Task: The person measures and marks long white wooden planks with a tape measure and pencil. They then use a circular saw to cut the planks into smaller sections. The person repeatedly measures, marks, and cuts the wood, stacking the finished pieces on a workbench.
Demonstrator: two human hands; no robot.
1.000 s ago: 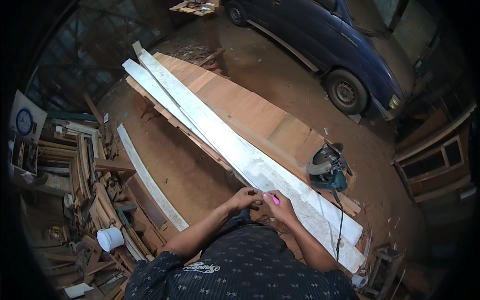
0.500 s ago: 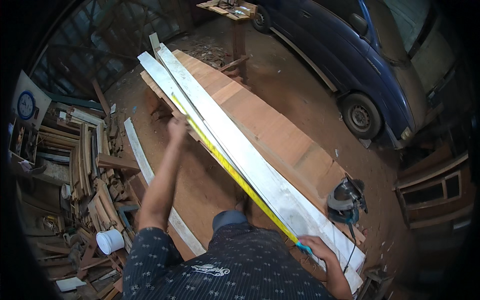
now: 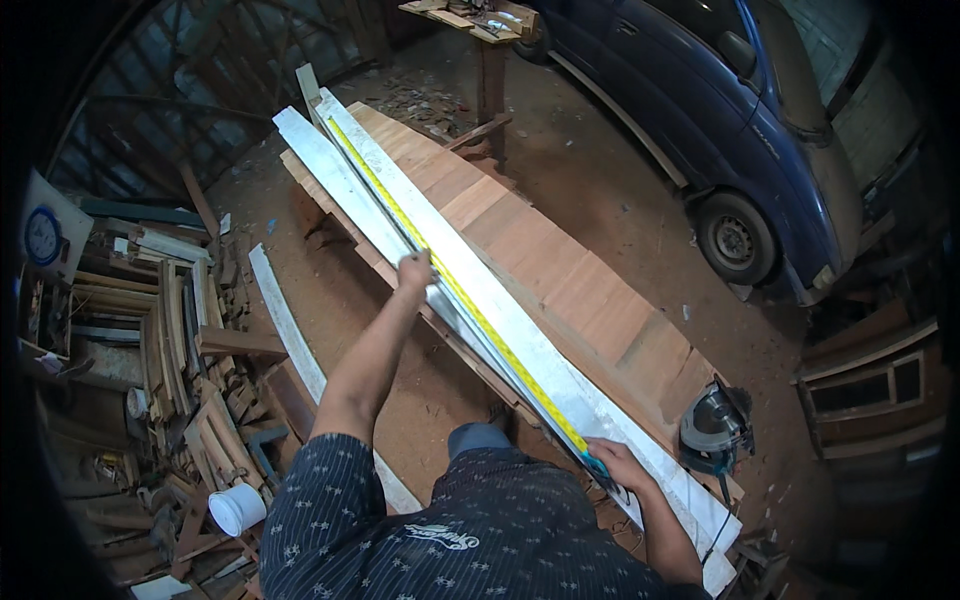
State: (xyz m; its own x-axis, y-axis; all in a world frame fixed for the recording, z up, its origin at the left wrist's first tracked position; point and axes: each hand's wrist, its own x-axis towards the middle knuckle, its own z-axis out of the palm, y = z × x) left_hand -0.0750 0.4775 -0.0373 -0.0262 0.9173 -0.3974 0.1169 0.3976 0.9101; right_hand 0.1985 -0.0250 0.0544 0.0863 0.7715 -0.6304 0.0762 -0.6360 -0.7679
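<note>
Head view: you've got the yellow tape measure (image 3: 455, 290) pulled out along the pale plank (image 3: 500, 315), running from the plank's far end back to the near end. Your left hand (image 3: 414, 270) is stretched out to about mid-plank, fingers closed down pinching the tape against the wood. Your right hand (image 3: 612, 466) sits at the plank's near end, curled around the tape's teal case.

My guess is that blade is springy and light, so it'll kink or snap back if you let go. Keep it pinned flat by its edges, thumb on top. The plank looks long, stiff and fairly heavy, best lifted near both ends.

Under the plank there's a wide reddish board (image 3: 560, 270), with a circular saw (image 3: 714, 432) just right of the near end. Dirt floor, scrap timber pile (image 3: 170, 340) well left of the plank, white bucket (image 3: 237, 509) nearby, dark blue car (image 3: 720, 130) off to the right.
</note>
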